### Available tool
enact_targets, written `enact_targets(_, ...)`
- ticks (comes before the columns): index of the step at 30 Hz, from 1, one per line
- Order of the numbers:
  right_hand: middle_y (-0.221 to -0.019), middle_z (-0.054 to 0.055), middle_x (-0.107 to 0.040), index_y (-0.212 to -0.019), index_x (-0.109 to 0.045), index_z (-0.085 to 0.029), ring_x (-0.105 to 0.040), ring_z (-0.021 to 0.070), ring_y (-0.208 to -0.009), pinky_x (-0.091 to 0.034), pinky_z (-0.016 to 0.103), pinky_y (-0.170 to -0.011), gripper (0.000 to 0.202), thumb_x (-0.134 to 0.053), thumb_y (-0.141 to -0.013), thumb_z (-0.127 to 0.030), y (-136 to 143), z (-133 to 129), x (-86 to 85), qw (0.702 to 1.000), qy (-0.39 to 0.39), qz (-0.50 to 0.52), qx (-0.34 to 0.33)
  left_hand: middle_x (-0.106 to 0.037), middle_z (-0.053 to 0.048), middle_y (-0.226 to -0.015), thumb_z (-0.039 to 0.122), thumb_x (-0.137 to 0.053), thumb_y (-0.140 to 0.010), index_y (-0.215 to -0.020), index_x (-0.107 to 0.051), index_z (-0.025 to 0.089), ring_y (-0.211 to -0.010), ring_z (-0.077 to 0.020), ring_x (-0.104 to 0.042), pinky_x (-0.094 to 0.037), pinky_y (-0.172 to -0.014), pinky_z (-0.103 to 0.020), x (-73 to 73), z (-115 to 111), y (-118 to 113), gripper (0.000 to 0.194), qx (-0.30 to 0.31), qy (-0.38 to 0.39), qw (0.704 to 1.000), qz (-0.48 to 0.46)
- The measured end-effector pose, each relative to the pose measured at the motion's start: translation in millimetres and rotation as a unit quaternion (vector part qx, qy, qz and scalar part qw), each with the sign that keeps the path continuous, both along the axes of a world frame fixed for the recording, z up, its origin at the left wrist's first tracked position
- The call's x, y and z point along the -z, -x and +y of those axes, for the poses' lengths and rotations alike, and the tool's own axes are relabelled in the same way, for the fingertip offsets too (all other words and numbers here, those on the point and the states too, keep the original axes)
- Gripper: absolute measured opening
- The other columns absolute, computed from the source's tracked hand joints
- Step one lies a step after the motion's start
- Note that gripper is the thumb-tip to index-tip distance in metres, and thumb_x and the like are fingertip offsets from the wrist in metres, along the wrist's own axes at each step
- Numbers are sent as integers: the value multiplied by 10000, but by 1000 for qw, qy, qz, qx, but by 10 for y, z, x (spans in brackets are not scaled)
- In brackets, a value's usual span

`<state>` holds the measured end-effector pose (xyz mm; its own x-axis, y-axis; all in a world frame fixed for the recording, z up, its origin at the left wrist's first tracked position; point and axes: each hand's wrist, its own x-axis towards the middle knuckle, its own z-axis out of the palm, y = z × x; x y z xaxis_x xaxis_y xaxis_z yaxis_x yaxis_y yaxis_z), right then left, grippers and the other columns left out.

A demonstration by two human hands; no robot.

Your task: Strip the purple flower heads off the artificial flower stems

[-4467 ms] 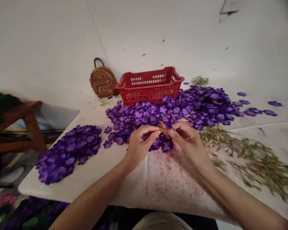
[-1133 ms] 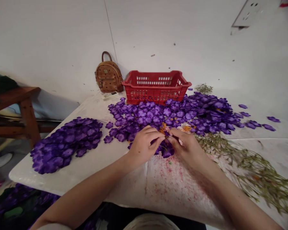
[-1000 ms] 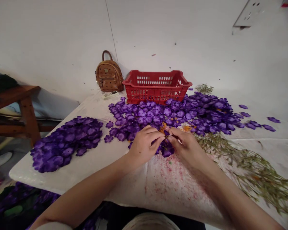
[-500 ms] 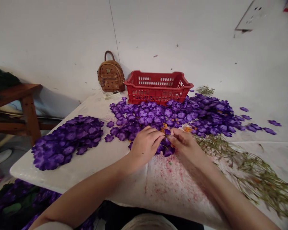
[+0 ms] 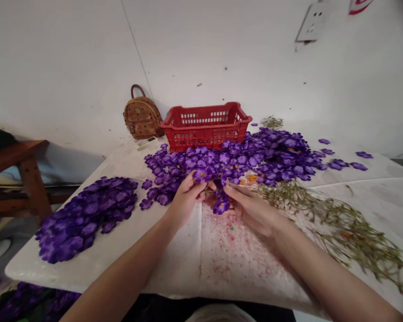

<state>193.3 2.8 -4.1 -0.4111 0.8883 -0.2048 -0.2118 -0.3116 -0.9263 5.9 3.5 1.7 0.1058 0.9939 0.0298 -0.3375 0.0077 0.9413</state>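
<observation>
1. L hand (image 5: 186, 197): grip clamped on the flower sprig (image 5: 202, 175), thumb & fingers tog. round its L end; one open purple bloom shows just above the fingertips.
2. R hand (image 5: 251, 208): fingertips at R side of same sprig, thumb by a purple petal, other fingers lower down, partly hidden; can't tell if this grip is closed on it or only touching.
3. Sprig pos.: btwn the two hands, over the near edge of the big heap; another bloom hangs lower, nr R fingers. Bit of green stem visible btwn hands.
4. Big heap of purple blooms (image 5: 282, 150): spreads beyond the hands, mid to R, w/ a few loose ones farther R. Some yellow bits (image 5: 251, 178) nr its front edge, just beyond R hand.
5. 2nd pile of purple blooms (image 5: 87, 214): on L part of surface (image 5: 174, 268), apart from the big heap.
6. Green stems (image 5: 359, 228): tangled bunch, R of R hand, running twd R edge of view.
7. Pinkish-red flecks (image 5: 235, 255): on the pale surface, btwn forearms.
8. Red crate (image 5: 204, 136): behind heap, nr wall.
9. Brown backpack (image 5: 143, 117): upright, L of crate; pale remote-like item (image 5: 147, 143) in front.
10. Wooden bench (image 5: 33, 183): far L, beside surface.
</observation>
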Motion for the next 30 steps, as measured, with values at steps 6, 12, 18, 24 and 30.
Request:
enact_targets(6, -886, 25, -661, -889, -636, -222, -611, 191, -835, -489, 329, -783, 188, -731, -825, -371, 69, -5, -36, 980, -181, -46, 68, -714, -20, -843, 259, -751, -761, -959, -667, 188, -688, -120, -585, -420, -627, -230, 32, -10, -55, 226, 17, 0, 1000, 7)
enact_targets(12, -1083, 75, -675, -1136, -586, -222, -636, 243, -975, -484, 386, -870, 274, -612, -863, -220, 62, -46, -43, 888, -372, -230, 140, -682, 5, -838, 142, -824, -657, -910, -676, 180, -788, -136, -614, -474, -782, -251, 92, 12, -65, 296, -68, -52, 994, 65)
enact_targets(18, -1077, 67, -667, -1183, -563, -234, -630, 243, -964, -484, 387, -859, 315, -614, -873, -232, 69, -71, -45, 900, -351, -219, 140, -682, 1, -841, 160, -826, -635, -900, -689, 208, -803, -154, -623, -493, -807, -298, 154, 42, -41, 302, -52, 0, 997, -62)
enact_targets(24, -972, 16, -666, -1004, -673, -241, -592, 200, -910, -462, 326, -822, 151, -694, -887, -335, 57, -31, 5, 961, -250, -52, 109, -639, 3, -815, 161, -836, -667, -910, -661, 217, -769, -144, -584, -461, -773, -293, 168, 37, -61, 304, -39, 10, 991, -131)
enact_targets(30, -765, -35, -543, -799, -643, -234, -469, 133, -694, -378, 258, -651, 180, -784, -822, -344, 60, -69, -108, 979, -149, 76, 117, -606, 16, -755, 162, -848, -660, -1002, -653, 240, -707, -141, -559, -430, -688, -270, 153, 49, -37, 400, -2, 12, 986, -166)
